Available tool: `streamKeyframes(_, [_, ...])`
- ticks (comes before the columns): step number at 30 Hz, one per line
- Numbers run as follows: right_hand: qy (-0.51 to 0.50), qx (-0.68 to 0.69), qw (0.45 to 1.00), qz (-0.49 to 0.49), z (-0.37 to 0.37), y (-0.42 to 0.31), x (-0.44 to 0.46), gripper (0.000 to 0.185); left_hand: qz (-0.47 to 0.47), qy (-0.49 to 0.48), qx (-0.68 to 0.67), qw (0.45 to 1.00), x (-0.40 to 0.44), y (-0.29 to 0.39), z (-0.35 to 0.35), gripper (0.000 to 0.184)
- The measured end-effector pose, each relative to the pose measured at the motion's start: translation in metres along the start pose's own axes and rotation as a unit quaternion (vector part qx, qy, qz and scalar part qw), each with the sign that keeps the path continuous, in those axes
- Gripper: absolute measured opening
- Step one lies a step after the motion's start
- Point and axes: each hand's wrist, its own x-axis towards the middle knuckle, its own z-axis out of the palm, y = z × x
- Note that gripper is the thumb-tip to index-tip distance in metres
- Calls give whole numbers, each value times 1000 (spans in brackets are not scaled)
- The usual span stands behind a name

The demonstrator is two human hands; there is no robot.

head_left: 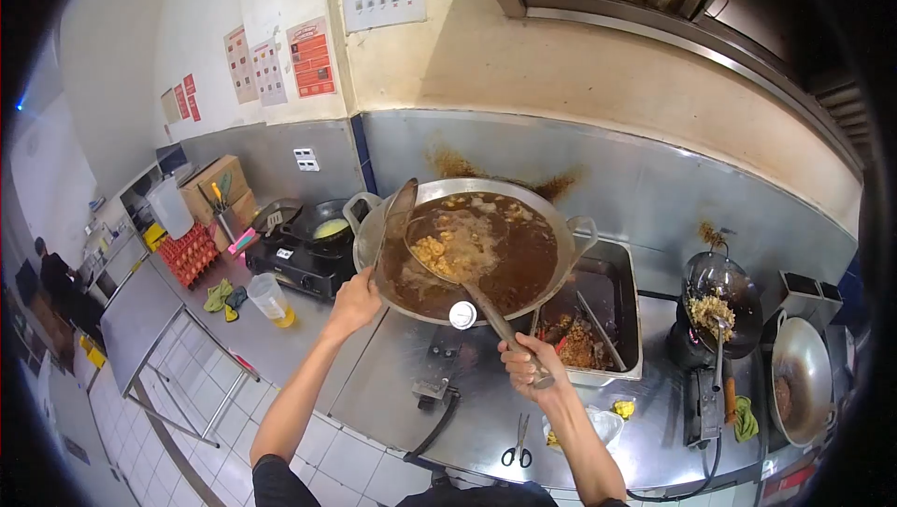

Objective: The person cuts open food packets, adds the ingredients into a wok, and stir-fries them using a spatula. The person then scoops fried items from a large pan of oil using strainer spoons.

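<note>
A large two-handled wok [572, 255] holds dark bubbling oil with fried pieces floating in it. My left hand [355, 306] is closed around the handle of a round mesh strainer [400, 213], which is tilted up at the wok's left rim. My right hand [534, 367] grips the thick handle of a large skimmer [491, 306]. Its head lies in the oil, under a heap of golden pieces [444, 250]. A small white round object [462, 314] shows at the wok's front rim; I cannot tell what it is.
Right of the wok stands a deep metal tray [635, 320] with fried bits and a utensil. Scissors [518, 451] lie near the counter's front edge. A smaller wok [715, 306] and a pan [799, 385] are further right. Leftward are a stove [294, 269], a jug [271, 299] and egg trays [190, 253].
</note>
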Motion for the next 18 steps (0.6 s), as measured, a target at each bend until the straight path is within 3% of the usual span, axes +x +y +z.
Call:
streamKeyframes(2, [66, 0, 997, -41, 9, 9, -2, 30, 15, 6, 14, 1000, 20, -10, 0, 46])
streamKeyframes(8, [76, -68, 992, -71, 8, 2, 9, 26, -41, -53, 53, 996, 101, -32, 24, 26])
streamKeyframes(10, [101, -81, 985, -110, 8, 4, 8, 26, -106, -48, -62, 991, 125, -26, 37, 22])
streamKeyframes(14, [101, -79, 983, -129, 15, 1, 1, 27, -105, -74, -43, 991, 162, -17, 60, 19])
streamKeyframes(18, [106, -45, 983, -145, 27, 6, -20, 27, -40, -100, -13, 994, 197, -11, 90, 22])
